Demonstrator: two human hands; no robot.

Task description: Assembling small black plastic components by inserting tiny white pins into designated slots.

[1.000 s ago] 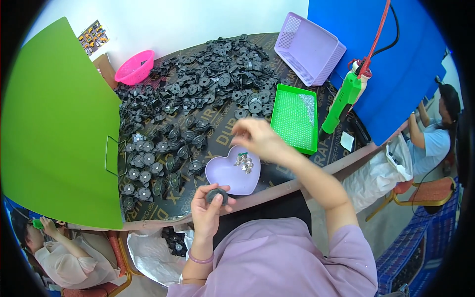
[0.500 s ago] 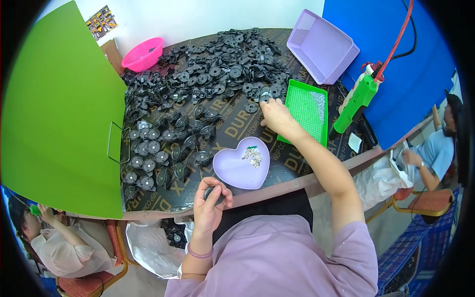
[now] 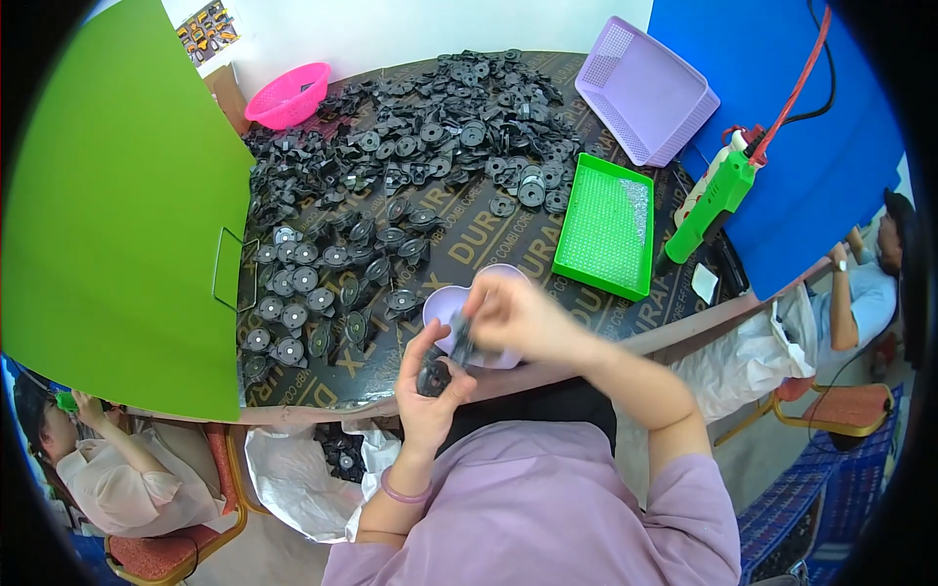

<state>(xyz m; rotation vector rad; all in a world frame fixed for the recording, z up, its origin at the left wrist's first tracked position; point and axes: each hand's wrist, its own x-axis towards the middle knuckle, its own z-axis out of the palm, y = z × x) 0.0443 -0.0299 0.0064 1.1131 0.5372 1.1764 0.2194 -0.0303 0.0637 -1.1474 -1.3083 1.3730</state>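
Near lilac heart-shaped plastic bowl (image 3: pixel 443 305), left hand (image 3: pixel 423 412) grasps round black plastic part (image 3: pixel 433 379) — likely light, stiff, rim-held; right hand (image 3: pixel 515 317) seemingly pinches dark piece (image 3: pixel 461 342).

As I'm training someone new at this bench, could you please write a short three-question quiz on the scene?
1. True or false: the pink basket is left of the green tray.
2. Multiple choice: what colour is the heart-shaped bowl? (a) pink (b) lilac (c) green
3. Short answer: what is in the left hand?

Key: 1. True. 2. b. 3. A dark part.
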